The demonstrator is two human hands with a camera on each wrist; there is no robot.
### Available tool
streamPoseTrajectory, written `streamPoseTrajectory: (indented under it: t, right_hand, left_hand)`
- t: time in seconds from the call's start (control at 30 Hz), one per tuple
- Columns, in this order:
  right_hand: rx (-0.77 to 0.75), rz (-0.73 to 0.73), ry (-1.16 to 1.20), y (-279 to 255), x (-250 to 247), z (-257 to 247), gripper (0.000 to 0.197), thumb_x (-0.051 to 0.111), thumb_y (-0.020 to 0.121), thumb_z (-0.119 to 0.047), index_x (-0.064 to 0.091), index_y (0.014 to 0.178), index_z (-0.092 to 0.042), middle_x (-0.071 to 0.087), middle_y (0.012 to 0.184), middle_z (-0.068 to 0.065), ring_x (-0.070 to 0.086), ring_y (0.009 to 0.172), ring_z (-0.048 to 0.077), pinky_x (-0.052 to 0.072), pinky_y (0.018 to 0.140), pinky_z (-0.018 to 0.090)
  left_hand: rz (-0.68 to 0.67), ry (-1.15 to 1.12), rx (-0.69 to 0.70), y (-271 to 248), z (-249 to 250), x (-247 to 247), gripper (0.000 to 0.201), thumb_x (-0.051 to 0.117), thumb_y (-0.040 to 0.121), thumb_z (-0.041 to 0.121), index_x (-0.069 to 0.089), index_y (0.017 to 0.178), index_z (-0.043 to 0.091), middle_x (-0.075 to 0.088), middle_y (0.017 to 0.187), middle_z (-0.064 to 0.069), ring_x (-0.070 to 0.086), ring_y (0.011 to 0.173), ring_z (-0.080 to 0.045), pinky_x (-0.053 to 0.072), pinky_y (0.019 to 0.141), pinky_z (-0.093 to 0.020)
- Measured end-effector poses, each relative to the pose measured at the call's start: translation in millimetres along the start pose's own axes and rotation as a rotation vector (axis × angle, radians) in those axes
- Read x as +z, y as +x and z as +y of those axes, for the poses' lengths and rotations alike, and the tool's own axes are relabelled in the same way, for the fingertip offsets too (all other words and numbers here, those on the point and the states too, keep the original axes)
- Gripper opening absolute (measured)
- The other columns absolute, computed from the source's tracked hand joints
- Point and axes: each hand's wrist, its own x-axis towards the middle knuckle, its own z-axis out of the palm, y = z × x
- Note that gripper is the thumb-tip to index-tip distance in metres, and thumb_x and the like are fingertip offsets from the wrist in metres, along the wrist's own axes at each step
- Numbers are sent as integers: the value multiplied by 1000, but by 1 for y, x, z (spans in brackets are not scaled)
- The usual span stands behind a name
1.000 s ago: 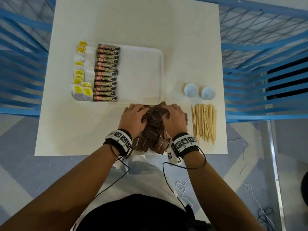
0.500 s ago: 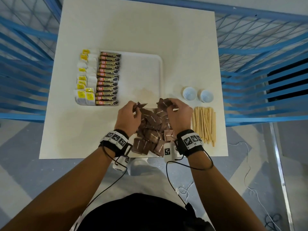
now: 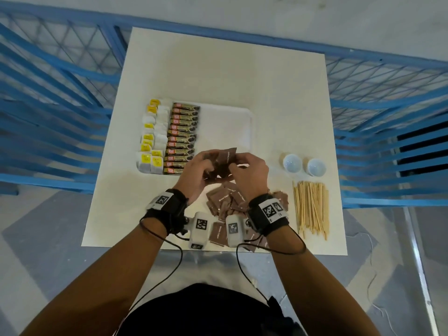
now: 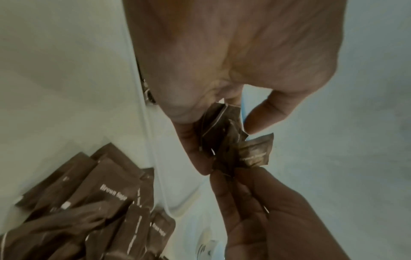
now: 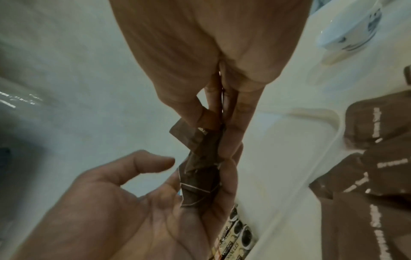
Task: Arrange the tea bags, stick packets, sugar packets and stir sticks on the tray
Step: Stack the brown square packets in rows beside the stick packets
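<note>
Both hands hover over the near edge of the white tray (image 3: 232,124), sharing a small bunch of brown sugar packets (image 3: 226,158). My left hand (image 3: 206,167) cups the bunch (image 5: 198,184) in curled fingers. My right hand (image 3: 236,166) pinches one packet (image 5: 193,136) between thumb and fingers. The loose sugar packet pile (image 3: 228,202) lies on the table below the wrists. Tea bags (image 3: 151,141) and stick packets (image 3: 184,137) line the tray's left side in two columns. Stir sticks (image 3: 311,209) lie heaped on the table at the right.
Two small white cups (image 3: 292,163) (image 3: 316,166) stand right of the tray, above the stir sticks. The tray's right half is bare. Blue metal railings (image 3: 60,117) surround the white table (image 3: 218,69) on the left, right and far sides.
Both hands rose off the sugar packet pile with a bunch of packets and moved forward to the tray's near edge. The view also shifted farther up the table.
</note>
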Motion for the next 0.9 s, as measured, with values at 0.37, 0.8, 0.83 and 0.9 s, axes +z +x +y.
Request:
streamPoseTrajectory:
  t: [0.37,0.8,0.83,0.9]
  right_hand:
    - [-102,-203,-145,34,37,-46,28,77,85,-30,72,113,-27,70,95,-13,65,77,2,49,70,9]
    - [75,-383,353,65,64,-72,17,61,96,0,68,107,11,72,93,30,72,74,38,60,68,38]
    - [70,-396,312,69,65,-72,17,61,96,0,68,108,10,72,93,29,73,75,38,61,67,38]
    - [-2,-400,93,81,68,-69,17,63,96,-5,71,111,-1,76,93,15,74,77,27,59,67,34]
  left_hand:
    - [-107,185,-6,16,38,-57,31,61,97,-5,58,127,-2,70,115,-26,73,97,-44,64,74,-49]
    - [-37,228,71,56,82,-115,25,71,94,6,70,110,24,66,125,-17,68,109,-41,59,84,-62]
    - [-28,268,91,59,85,-116,25,71,94,7,70,108,28,67,123,-16,69,108,-39,60,81,-62]
    - [-16,340,114,63,89,-115,24,73,93,10,71,106,31,69,120,-13,71,105,-35,61,78,-60]
